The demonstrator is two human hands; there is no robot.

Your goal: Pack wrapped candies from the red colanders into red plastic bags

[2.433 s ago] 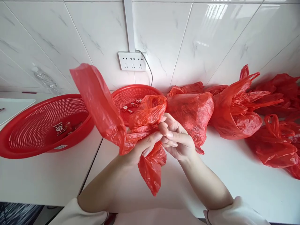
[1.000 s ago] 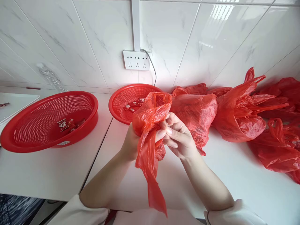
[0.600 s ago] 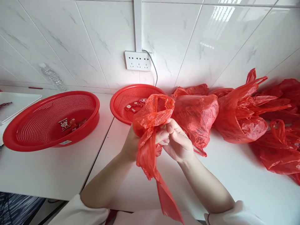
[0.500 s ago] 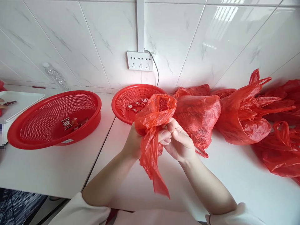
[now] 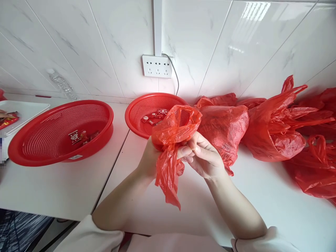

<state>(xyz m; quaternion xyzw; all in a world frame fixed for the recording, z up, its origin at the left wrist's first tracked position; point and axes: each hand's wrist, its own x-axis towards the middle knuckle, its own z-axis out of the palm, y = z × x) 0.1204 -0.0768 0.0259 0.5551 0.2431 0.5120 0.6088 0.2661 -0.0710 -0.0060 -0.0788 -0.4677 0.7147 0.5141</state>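
Observation:
A thin red plastic bag point(image 5: 173, 127) is bunched up between my two hands, its top forming a loop and a loose tail hanging below. My left hand point(image 5: 151, 157) is closed on the bag from the left, partly covered by the plastic. My right hand point(image 5: 207, 155) pinches the bag's edge, its fingertips meeting those of the left. Just behind the bag stands a round red mesh basket point(image 5: 139, 120) with several small red packets point(image 5: 152, 118) inside.
A larger red basket point(image 5: 105, 147) with a few packets is on the left, near a white tray point(image 5: 34, 106) where another person's fingers show. Several filled red bags point(image 5: 223, 126) line the right. A clear bottle point(image 5: 63, 84) and power strip point(image 5: 157, 66) are at the wall.
The bag's hanging tail has drawn up and swung left. My right hand has shifted slightly right, still pinching. At far left, a red packet now shows by the other person's fingers.

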